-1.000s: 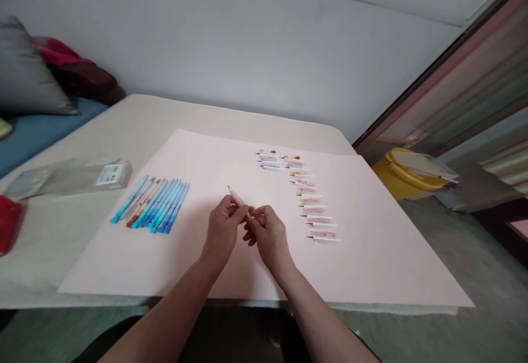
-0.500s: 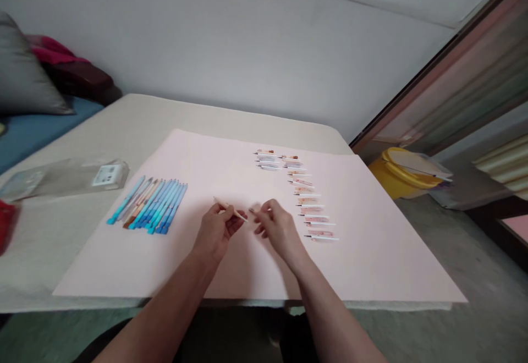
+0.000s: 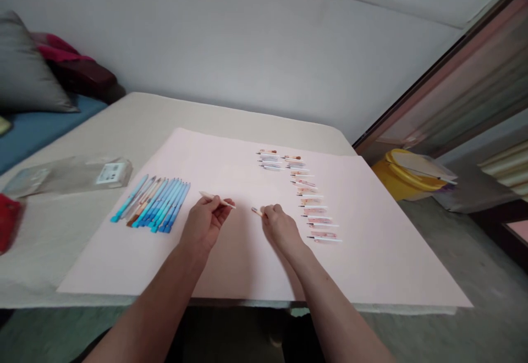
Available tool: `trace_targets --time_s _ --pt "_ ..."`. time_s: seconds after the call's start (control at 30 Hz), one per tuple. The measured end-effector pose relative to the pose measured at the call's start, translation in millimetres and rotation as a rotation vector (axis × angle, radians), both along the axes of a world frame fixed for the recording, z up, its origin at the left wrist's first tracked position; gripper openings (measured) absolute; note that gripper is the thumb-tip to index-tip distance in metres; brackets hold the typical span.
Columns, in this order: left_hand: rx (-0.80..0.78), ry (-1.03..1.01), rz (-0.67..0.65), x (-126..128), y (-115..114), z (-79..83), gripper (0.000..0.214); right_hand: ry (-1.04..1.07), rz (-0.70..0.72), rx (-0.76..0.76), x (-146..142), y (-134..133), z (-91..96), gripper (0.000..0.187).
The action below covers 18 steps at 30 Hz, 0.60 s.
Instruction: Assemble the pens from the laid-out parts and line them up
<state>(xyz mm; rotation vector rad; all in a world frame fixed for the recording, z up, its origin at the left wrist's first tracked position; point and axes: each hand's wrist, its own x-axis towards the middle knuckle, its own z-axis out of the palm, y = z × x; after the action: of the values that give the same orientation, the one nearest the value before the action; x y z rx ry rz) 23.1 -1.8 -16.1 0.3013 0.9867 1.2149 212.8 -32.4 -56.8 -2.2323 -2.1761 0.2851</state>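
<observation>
My left hand (image 3: pixel 208 217) is closed in a pinch round a pale pen (image 3: pixel 207 194). Its pointed end slants up to the left, and a thin whitish end sticks out past the fingertips to the right. Across a gap, my right hand (image 3: pixel 282 225) pinches a small pale pen part (image 3: pixel 256 210) with a dark-and-light tip pointing left; the fingers hide the rest of it. Left of my left hand lie several pens (image 3: pixel 165 203) side by side, mostly blue, with a few pale and brown ones. Beyond my right hand, thin white refills (image 3: pixel 325 238) with dark tips lie beside pinkish pen parts (image 3: pixel 315 210).
A large pale pink sheet (image 3: pixel 371 264) covers much of the table (image 3: pixel 152 115). A clear plastic packet (image 3: pixel 70 179) lies on the left, near a red object (image 3: pixel 8 223). Beyond the right edge stands a yellow bucket (image 3: pixel 391 179) on the floor.
My hands have moved apart. The left has shifted left and slightly up with the pen, and the right has moved a little right, its small part now showing more clearly.
</observation>
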Motion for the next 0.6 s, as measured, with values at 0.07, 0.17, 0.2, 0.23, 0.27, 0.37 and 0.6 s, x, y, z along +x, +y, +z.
trace_targets --time_s 0.07,0.17,0.2,0.23,0.27,0.37,0.6 --pt "-0.002 0.002 0.011 0 0 -0.8 0.014 0.063 0.034 0.03 2 2 -3.6 0.021" --pt "0.0 0.02 0.038 1 0 -2.2 0.014 0.211 0.077 0.09 4 3 -1.8 0.017" --pt "0.003 0.028 0.046 2 1 -2.5 0.013 0.262 0.095 0.114 3 3 0.4 0.015" --pt "0.008 0.037 0.053 3 1 -2.7 0.013 0.308 0.117 0.137 2 2 3.1 0.014" --pt "0.014 0.045 0.057 4 1 -2.7 0.012 0.35 0.138 0.158 0 1 6.2 0.013" --pt "0.03 0.07 0.069 7 0 -2.4 0.01 0.446 0.187 0.19 -6 -3 15.5 0.011" --pt "0.051 0.119 0.091 9 -2 -1.5 0.009 0.485 0.186 0.185 -15 -13 27.7 0.008"
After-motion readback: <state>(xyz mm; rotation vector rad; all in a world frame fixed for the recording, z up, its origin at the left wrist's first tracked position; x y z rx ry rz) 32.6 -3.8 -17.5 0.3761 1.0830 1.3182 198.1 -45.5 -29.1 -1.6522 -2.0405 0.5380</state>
